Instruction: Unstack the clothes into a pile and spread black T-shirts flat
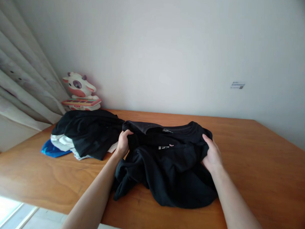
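A black shirt (170, 175) lies bunched on the wooden table in front of me, its neck edge lifted toward the far side. Small white print shows inside the collar and on the front. My left hand (123, 142) grips the shirt near its left shoulder, thumb on top. On the opposite shoulder my right hand (212, 153) is closed round the fabric, with some fingers hidden behind it. The lower part of the shirt rests in loose folds on the table, with one sleeve-like part at the left.
A heap of clothes (91, 132), black on top with white and blue below, lies left of the shirt. Behind it stands a cow-shaped toy with a keyboard (82, 92). A curtain (16, 63) hangs at the left. The wooden table (260, 171) meets a white wall.
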Demonstrator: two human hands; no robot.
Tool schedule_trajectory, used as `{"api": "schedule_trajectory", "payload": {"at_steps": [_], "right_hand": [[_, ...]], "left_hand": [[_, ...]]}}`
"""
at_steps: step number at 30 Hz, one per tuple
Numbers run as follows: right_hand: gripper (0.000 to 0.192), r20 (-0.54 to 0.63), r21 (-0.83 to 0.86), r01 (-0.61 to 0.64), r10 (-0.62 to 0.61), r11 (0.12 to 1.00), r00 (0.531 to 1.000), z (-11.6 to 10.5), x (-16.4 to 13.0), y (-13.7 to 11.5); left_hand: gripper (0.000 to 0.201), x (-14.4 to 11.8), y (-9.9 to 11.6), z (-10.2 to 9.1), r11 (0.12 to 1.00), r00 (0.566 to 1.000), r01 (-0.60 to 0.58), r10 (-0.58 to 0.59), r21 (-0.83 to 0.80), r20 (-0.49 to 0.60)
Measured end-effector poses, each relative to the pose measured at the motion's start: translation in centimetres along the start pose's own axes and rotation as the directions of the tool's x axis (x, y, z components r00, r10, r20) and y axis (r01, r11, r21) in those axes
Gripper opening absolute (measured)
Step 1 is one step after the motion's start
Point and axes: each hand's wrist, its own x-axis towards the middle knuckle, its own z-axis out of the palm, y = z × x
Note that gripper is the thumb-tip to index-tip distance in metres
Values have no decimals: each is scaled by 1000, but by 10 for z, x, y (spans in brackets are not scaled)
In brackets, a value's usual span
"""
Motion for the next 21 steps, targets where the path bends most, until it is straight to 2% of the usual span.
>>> {"api": "schedule_trajectory", "payload": {"at_steps": [5,8,10,11,12,13,15,16,17,19,21], "right_hand": [[47,-3,-116,127,-128,985,992,-3,5,3],[48,-75,-131,140,-151,981,986,-7,9,4],[48,-85,-217,203,-226,955,970,-12,12,4],[48,-50,-320,262,-292,911,955,-15,14,3],[47,17,-452,332,-365,828,931,-20,16,4],[46,109,-587,401,-422,703,900,-24,18,4],[43,310,-773,487,-428,407,849,-33,22,7],[41,379,-810,503,-388,299,840,-36,23,9],[39,415,-828,507,-346,240,841,-39,25,11],[36,435,-840,498,-282,215,855,-43,25,14],[34,435,-840,495,-270,223,859,-44,24,15]], "left_hand": [[30,-5,4,4,992,992,-123,121,36,41],[32,-4,9,2,975,982,-183,187,125,-18],[31,-3,10,-2,948,967,-224,245,226,-69],[30,-3,10,-5,928,960,-239,271,285,-75],[28,-3,8,-8,902,953,-258,296,347,-61],[26,-3,6,-11,866,947,-284,321,412,-21],[22,-5,1,-15,751,921,-374,369,544,125],[20,-7,0,-17,670,898,-431,382,605,217],[18,-9,-1,-18,578,873,-481,382,659,301],[16,-13,2,-19,382,835,-540,357,750,420],[19,-18,10,-20,193,825,-528,345,827,447]]}}
